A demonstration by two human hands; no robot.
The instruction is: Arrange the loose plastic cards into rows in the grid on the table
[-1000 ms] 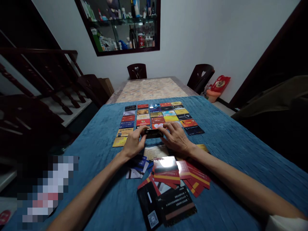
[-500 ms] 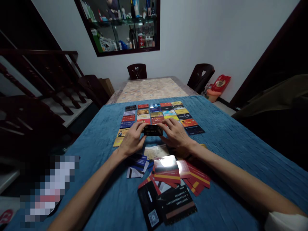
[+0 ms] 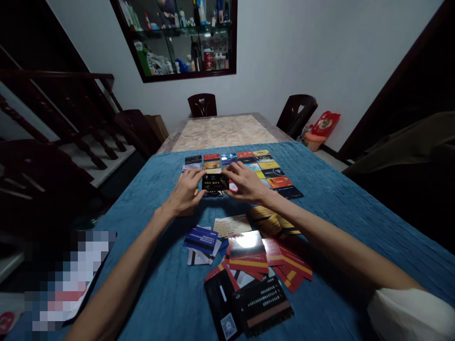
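Between my two hands is a black VIP card (image 3: 213, 183) with gold lettering, its printed face toward me. My left hand (image 3: 186, 189) pinches its left edge between thumb and fingers. At its right edge, my right hand (image 3: 245, 182) grips it the same way. Behind and around my hands lie rows of colourful cards, among them an orange card (image 3: 279, 182) and a dark blue card (image 3: 289, 192) at the right. My hands cover some of the cards in the middle columns. Another dark card's edge shows just under the held one.
Nearer me lies a loose heap: blue cards (image 3: 201, 238), a cream card (image 3: 232, 226), yellow cards (image 3: 270, 222), red cards (image 3: 249, 263) and black cards (image 3: 263, 303). All rest on a blue cloth (image 3: 149, 265). A blurred-out object (image 3: 78, 279) lies at the left. Chairs (image 3: 296, 113) stand beyond.
Both hands have moved forward and slightly left with the black card. Its face is now tilted more into view. The yellow cards near my right forearm are more uncovered.
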